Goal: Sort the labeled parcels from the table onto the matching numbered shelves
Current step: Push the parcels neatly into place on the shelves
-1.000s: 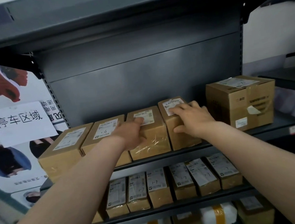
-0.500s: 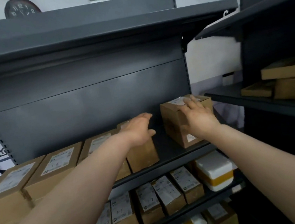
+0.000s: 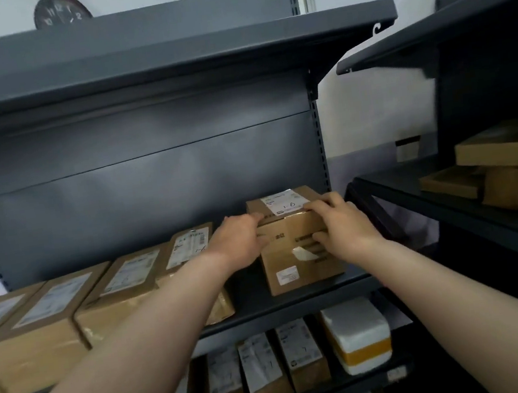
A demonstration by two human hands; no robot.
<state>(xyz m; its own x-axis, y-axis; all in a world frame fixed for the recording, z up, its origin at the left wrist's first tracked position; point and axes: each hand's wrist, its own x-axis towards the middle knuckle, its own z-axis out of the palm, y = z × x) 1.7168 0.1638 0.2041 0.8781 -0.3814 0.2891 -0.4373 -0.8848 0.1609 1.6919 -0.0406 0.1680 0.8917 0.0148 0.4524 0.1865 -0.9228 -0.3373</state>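
A brown cardboard parcel with a white label on top stands at the right end of the grey shelf. My left hand grips its top left edge. My right hand grips its top right edge, fingers over the label's corner and thumb on the front face. To the left, a row of several flat brown labeled parcels lies on the same shelf, partly hidden by my left forearm.
The lower shelf holds several small upright labeled boxes and a white foam box with yellow tape. A second dark rack on the right carries flat cardboard boxes. A shelf board overhangs above.
Both hands left the row of flat parcels and moved right onto the larger box, now held on both sides. The view has swung right and upward.
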